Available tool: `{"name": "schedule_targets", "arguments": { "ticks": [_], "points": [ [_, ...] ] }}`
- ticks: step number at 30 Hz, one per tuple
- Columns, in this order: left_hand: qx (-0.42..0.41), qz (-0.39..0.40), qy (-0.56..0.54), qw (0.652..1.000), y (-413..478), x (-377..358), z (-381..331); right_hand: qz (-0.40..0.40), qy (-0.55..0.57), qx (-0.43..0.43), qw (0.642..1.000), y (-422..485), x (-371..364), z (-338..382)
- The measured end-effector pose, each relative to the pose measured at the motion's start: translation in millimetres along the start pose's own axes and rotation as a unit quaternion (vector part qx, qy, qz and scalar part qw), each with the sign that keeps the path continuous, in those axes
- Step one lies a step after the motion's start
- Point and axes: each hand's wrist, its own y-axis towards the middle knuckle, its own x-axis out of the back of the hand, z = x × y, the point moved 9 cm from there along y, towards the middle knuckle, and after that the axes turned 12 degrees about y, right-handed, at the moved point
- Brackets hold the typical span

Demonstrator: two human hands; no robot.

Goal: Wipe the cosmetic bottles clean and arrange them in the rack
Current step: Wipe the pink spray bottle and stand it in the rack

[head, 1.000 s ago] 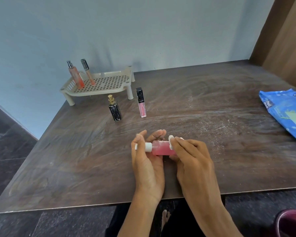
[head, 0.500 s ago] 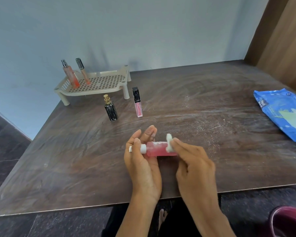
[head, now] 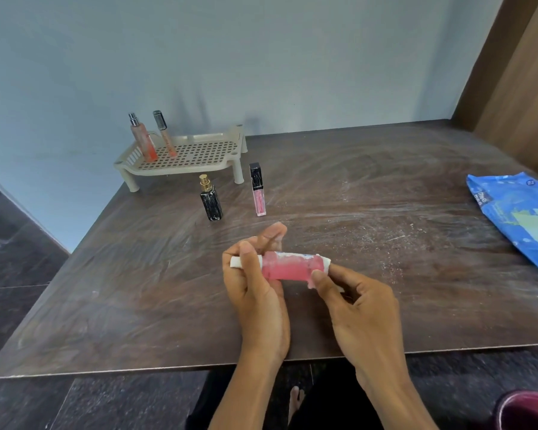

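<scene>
Over table (head: 137, 305): left hand (head: 255, 293) grips pink bottle (head: 288, 266) cap-end; right hand (head: 359, 301) apparently pinches wipe (head: 325, 262).

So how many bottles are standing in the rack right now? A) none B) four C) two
C: two slim bottles stand at the left end of the rack, a spray bottle and a thinner tube; the black bottle and the pink gloss tube stand on the table in front of it.
</scene>
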Motion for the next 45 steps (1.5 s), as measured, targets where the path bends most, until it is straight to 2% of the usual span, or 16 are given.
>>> {"name": "schedule_targets", "arguments": {
  "ticks": [6,10,12,14,18,21,25,29,34,41,45],
  "points": [
    [-0.053,0.127,0.116,0.984,-11,-27,-10,-0.042,0.149,-0.049,0.987,4,6,-4],
    [-0.035,0.162,0.135,0.977,-15,-31,-4,-0.118,0.073,0.019,0.99,3,24,6],
    [-0.045,0.158,0.163,0.973,-12,-29,-6,-0.121,0.04,0.062,0.99,-1,23,17],
    [-0.087,0.176,0.247,0.949,-7,-30,-12,-0.116,0.046,0.106,0.986,-5,22,30],
    [-0.159,0.247,0.415,0.861,-3,-39,-12,-0.029,0.017,0.163,0.986,-4,2,54],
    [-0.172,0.286,0.453,0.827,-5,-45,-9,0.023,0.029,0.146,0.989,4,-11,51],
    [-0.156,0.301,0.494,0.801,-2,-43,0,0.021,0.063,0.068,0.996,17,-8,30],
    [-0.153,0.276,0.502,0.805,-1,-39,1,0.024,0.001,0.099,0.995,21,-7,36],
    [-0.153,0.219,0.496,0.826,-4,-29,2,-0.004,-0.147,0.223,0.964,6,-15,53],
    [-0.156,0.183,0.527,0.815,1,-23,4,-0.085,-0.188,0.318,0.926,-20,-16,52],
    [-0.137,0.186,0.481,0.846,0,-20,7,-0.072,-0.23,0.376,0.895,-34,-31,59]
  ]
}}
